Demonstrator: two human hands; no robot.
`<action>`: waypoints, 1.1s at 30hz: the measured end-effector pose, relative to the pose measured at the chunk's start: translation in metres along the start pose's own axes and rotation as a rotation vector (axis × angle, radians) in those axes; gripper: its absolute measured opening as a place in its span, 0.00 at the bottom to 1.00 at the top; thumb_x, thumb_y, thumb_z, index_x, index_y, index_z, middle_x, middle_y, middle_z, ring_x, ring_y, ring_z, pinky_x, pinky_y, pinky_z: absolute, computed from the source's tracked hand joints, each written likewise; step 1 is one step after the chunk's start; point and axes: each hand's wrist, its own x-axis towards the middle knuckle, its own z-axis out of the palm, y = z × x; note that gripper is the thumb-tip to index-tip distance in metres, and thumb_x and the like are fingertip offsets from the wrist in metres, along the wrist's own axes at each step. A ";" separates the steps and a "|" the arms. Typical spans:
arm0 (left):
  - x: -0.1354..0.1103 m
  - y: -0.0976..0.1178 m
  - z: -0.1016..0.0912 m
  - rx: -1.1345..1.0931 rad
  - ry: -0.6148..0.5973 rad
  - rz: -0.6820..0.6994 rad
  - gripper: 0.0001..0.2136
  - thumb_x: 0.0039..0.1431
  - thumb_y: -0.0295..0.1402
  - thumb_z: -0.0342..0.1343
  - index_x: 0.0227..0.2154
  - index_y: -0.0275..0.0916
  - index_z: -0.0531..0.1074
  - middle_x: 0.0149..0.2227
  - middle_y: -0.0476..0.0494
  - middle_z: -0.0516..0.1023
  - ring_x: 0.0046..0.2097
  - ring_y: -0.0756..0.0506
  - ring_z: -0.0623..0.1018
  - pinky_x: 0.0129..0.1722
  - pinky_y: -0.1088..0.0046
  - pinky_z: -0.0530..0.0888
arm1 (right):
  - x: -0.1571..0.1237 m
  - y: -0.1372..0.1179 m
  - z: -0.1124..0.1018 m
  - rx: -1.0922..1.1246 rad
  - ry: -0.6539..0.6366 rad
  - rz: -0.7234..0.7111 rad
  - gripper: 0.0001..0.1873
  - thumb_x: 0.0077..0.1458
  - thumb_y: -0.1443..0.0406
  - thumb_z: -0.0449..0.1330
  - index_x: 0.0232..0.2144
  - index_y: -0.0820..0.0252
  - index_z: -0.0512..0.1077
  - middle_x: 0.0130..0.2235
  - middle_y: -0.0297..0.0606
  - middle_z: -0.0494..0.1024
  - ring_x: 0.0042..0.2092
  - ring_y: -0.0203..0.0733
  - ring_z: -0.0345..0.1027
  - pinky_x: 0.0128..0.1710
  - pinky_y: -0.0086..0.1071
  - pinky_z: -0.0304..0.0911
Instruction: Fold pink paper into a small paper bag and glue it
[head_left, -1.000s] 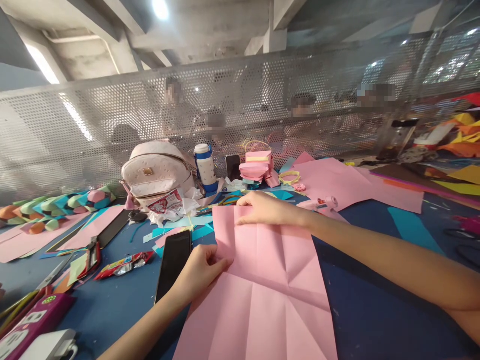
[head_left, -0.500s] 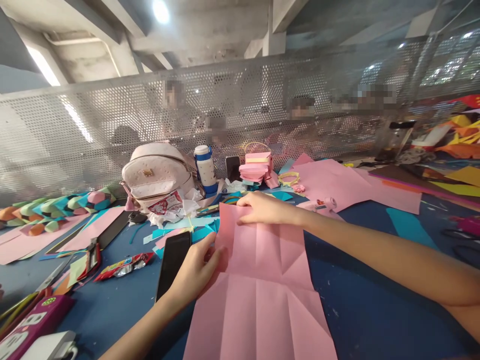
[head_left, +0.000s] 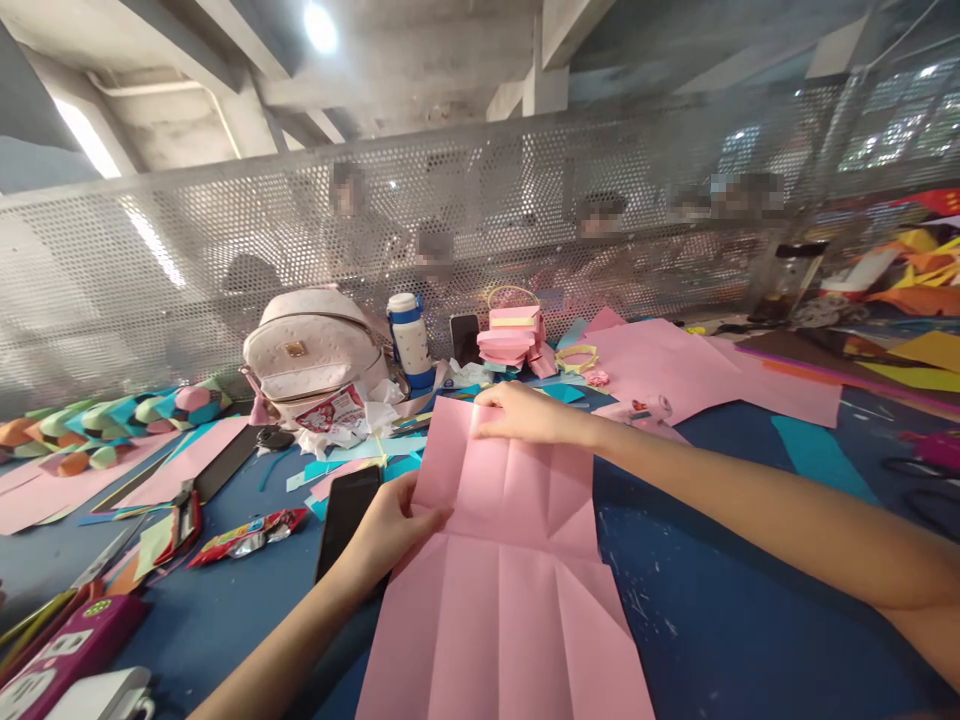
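A large sheet of pink paper [head_left: 502, 610] with creases running along and across it lies before me, its far part tilted up. My left hand [head_left: 394, 530] pinches the left edge of the sheet, thumb on top and the fingers hidden behind. At the far edge my right hand [head_left: 517, 412] grips the paper near its upper left part, fingers bent over the edge. A black phone [head_left: 346, 515] lies partly under my left hand. Blue and pink paper scraps [head_left: 401, 450] are just beyond the left hand.
A white backpack [head_left: 315, 340], a bottle [head_left: 410, 340] and a small pink paper basket [head_left: 511, 335] stand along the perforated metal screen [head_left: 480, 220]. Pink sheets [head_left: 660, 370] lie right. Scissors [head_left: 105, 555], a snack wrapper [head_left: 247, 535] and a purple case [head_left: 71, 650] are left.
The pink paper has shifted a little to the left, and its top left corner has swung outward. My left thumb has come down onto the paper's left edge.
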 end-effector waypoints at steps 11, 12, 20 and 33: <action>0.015 -0.002 -0.030 0.228 -0.208 -0.005 0.11 0.50 0.39 0.63 0.27 0.34 0.74 0.21 0.51 0.70 0.22 0.51 0.70 0.21 0.78 0.62 | -0.057 0.015 0.011 0.347 -0.296 0.146 0.21 0.51 0.50 0.60 0.35 0.64 0.72 0.30 0.35 0.73 0.30 0.37 0.64 0.27 0.28 0.58; 0.015 0.001 -0.029 0.263 -0.223 0.010 0.10 0.49 0.37 0.63 0.27 0.35 0.74 0.20 0.53 0.68 0.22 0.52 0.68 0.20 0.79 0.61 | -0.063 0.016 0.011 0.347 -0.337 0.158 0.20 0.50 0.51 0.61 0.31 0.64 0.72 0.28 0.34 0.72 0.28 0.36 0.63 0.26 0.27 0.57; 0.015 0.040 0.009 0.537 -0.374 0.224 0.12 0.53 0.26 0.56 0.40 0.43 0.73 0.27 0.54 0.77 0.29 0.48 0.78 0.31 0.76 0.70 | -0.088 0.025 -0.012 0.281 -0.369 0.137 0.13 0.46 0.58 0.65 0.33 0.61 0.76 0.30 0.34 0.77 0.33 0.40 0.69 0.31 0.29 0.60; -0.029 0.014 0.090 1.224 -0.002 0.953 0.10 0.54 0.19 0.49 0.32 0.34 0.74 0.29 0.41 0.78 0.30 0.41 0.77 0.30 0.64 0.72 | -0.101 0.017 -0.003 -0.181 -0.232 0.191 0.04 0.51 0.61 0.62 0.30 0.53 0.74 0.35 0.32 0.78 0.38 0.44 0.70 0.30 0.30 0.51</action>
